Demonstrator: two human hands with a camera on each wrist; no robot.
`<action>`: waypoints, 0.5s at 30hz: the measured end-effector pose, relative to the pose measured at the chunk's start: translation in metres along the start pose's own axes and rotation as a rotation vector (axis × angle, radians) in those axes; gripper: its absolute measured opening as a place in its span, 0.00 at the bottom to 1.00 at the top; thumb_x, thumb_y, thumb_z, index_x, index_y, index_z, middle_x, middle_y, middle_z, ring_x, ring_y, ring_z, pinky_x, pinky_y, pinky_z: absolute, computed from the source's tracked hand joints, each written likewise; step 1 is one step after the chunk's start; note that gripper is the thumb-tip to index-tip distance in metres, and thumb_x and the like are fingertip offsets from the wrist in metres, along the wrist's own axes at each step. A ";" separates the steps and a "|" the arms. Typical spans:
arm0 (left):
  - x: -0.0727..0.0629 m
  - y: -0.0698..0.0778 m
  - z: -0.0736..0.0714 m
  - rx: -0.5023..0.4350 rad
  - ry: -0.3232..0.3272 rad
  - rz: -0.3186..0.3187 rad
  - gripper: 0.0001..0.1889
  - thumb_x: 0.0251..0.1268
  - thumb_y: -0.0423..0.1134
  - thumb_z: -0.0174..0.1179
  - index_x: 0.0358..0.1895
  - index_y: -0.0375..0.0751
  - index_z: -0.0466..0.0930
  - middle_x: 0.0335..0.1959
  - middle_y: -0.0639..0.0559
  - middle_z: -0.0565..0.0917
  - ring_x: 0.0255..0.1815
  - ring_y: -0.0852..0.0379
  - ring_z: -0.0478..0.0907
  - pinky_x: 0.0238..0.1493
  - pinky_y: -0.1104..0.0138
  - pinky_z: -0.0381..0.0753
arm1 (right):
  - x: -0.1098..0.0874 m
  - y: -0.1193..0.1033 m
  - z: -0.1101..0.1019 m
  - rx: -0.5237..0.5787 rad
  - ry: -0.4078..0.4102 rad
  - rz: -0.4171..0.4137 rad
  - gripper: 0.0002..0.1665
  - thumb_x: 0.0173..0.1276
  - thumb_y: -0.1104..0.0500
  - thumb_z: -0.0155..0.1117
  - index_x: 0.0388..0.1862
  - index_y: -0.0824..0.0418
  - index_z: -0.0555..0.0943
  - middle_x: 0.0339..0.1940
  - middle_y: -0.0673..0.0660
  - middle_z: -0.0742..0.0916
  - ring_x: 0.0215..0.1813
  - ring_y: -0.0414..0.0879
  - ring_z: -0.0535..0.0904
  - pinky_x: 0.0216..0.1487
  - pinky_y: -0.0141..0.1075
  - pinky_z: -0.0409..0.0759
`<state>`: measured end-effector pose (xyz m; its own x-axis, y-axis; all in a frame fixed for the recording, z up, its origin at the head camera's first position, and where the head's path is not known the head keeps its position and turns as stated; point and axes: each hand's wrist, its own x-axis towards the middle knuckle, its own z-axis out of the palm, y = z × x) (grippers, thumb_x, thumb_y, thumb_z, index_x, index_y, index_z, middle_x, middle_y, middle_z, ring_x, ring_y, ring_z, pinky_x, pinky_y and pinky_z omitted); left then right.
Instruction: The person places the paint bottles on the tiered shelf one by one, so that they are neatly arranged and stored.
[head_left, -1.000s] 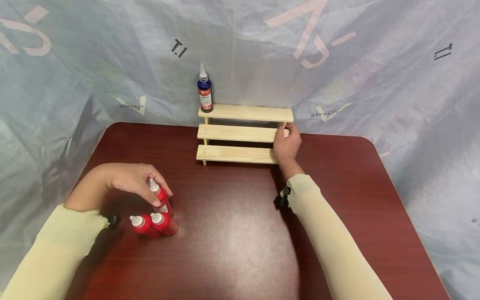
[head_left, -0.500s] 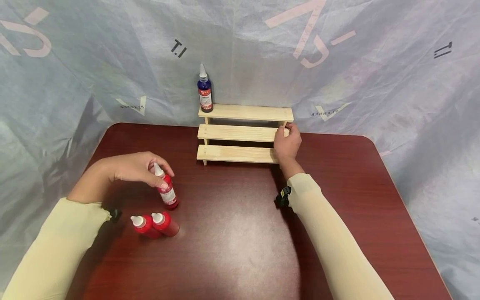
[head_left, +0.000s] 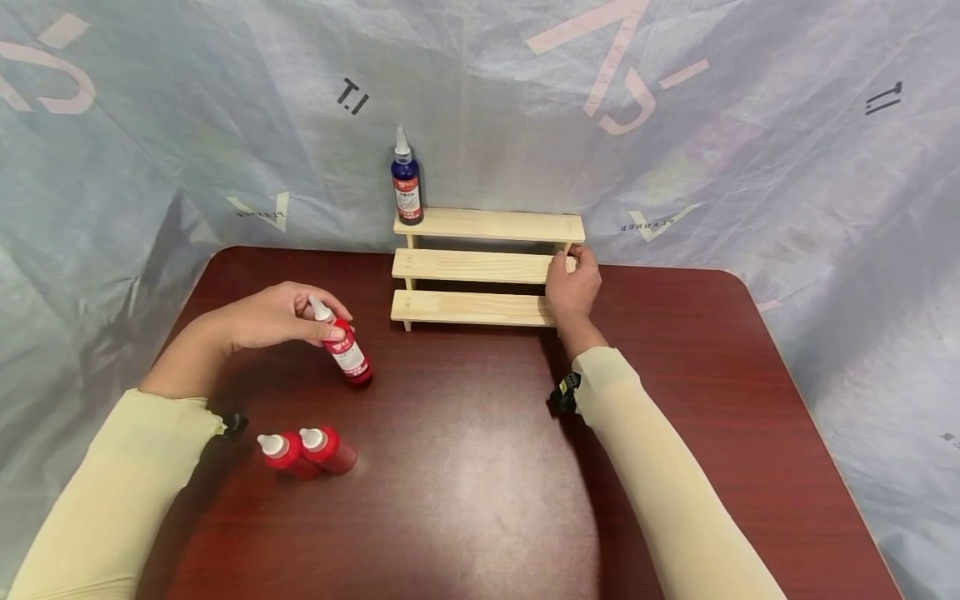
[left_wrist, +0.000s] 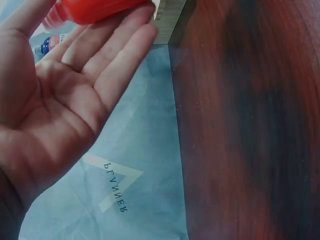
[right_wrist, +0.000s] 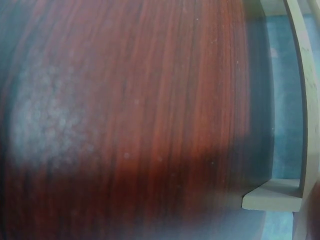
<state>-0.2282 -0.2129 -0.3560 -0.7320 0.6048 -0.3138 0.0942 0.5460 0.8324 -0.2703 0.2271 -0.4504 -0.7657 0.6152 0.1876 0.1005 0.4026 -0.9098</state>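
My left hand (head_left: 281,317) pinches a red bottle (head_left: 347,354) with a white pointed nozzle between thumb and fingers, near its top. The bottle tilts, its base pointing to the right over the table. In the left wrist view the red bottle (left_wrist: 97,10) crosses the top, above the palm. My right hand (head_left: 573,279) grips the right end of a three-step wooden rack (head_left: 472,265) around its middle step. Only a sliver of that hand shows in the right wrist view, by the rack's wooden leg (right_wrist: 275,195).
A blue bottle (head_left: 407,193) with a white nozzle stands at the left end of the rack's top step. Two more red bottles (head_left: 333,454) stand side by side on the dark red table (head_left: 465,467). A grey printed sheet (head_left: 495,108) hangs behind the table.
The left hand has lifted the red bottle away from the other two and carried it toward the rack, tilting it. The right hand keeps its grip on the rack.
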 end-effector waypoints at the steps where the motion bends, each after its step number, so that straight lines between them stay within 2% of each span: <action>1: 0.001 -0.002 0.000 -0.035 0.008 0.018 0.22 0.71 0.37 0.70 0.63 0.29 0.80 0.47 0.49 0.92 0.45 0.59 0.89 0.50 0.65 0.90 | 0.000 0.000 0.000 -0.001 0.000 0.003 0.20 0.78 0.54 0.58 0.59 0.66 0.82 0.62 0.65 0.86 0.68 0.58 0.80 0.72 0.48 0.76; 3: 0.002 -0.004 -0.001 -0.096 0.024 0.056 0.20 0.73 0.35 0.67 0.62 0.27 0.79 0.49 0.51 0.92 0.46 0.58 0.90 0.51 0.63 0.91 | -0.001 -0.001 0.000 -0.003 -0.002 0.006 0.19 0.78 0.54 0.58 0.58 0.65 0.82 0.62 0.64 0.87 0.67 0.58 0.80 0.72 0.48 0.76; 7: 0.004 -0.004 -0.003 -0.142 0.056 0.121 0.17 0.78 0.35 0.61 0.62 0.27 0.79 0.52 0.57 0.92 0.47 0.58 0.91 0.51 0.63 0.91 | -0.001 -0.001 0.000 0.009 -0.006 0.002 0.20 0.78 0.54 0.58 0.59 0.66 0.82 0.62 0.65 0.86 0.68 0.59 0.80 0.72 0.49 0.77; 15: 0.008 0.010 -0.006 -0.126 0.127 0.137 0.19 0.82 0.39 0.57 0.63 0.25 0.77 0.51 0.58 0.92 0.49 0.63 0.90 0.50 0.65 0.91 | -0.001 0.000 -0.001 0.003 -0.012 0.001 0.20 0.78 0.54 0.58 0.60 0.65 0.82 0.63 0.65 0.86 0.68 0.58 0.80 0.72 0.49 0.76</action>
<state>-0.2367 -0.2061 -0.3475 -0.7982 0.5857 -0.1408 0.1191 0.3825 0.9162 -0.2691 0.2269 -0.4498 -0.7734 0.6073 0.1820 0.0993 0.3995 -0.9113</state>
